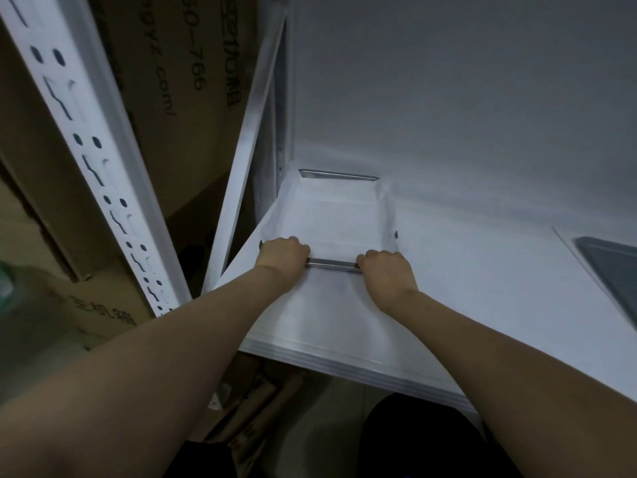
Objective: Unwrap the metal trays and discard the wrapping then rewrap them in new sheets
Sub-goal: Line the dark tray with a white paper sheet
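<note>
Farthest left, brown cardboard boxes (193,108) with printed lettering stand stacked behind a white upright post (86,143) punched with rows of holes and slots. Next to it a white brace (241,150) slants up from the corner of a white shelf (482,270), which runs off to the right against a pale grey wall (448,81).

At the shelf's left end, close to the back corner, sits the metal tray (332,263). A white sheet (331,219) lines its inside, rides up the side walls and spills forward over the near rim onto the shelf. Bare metal shows only at the far rim, in a sliver on the right side, and in a short strip of the near rim.

The left hand (284,257) is closed over the tray's near-left corner, knuckles up, fingers curled over the rim and the sheet on it. The exposed metal strip lies between the two hands. The right hand (384,274) is closed the same way over the near rim toward the right corner, fingers hooked over the edge and out of sight.

Well apart, at the right edge of view, a second tray (613,270) lies flat on the same shelf, dark grey and only partly in frame.
</note>
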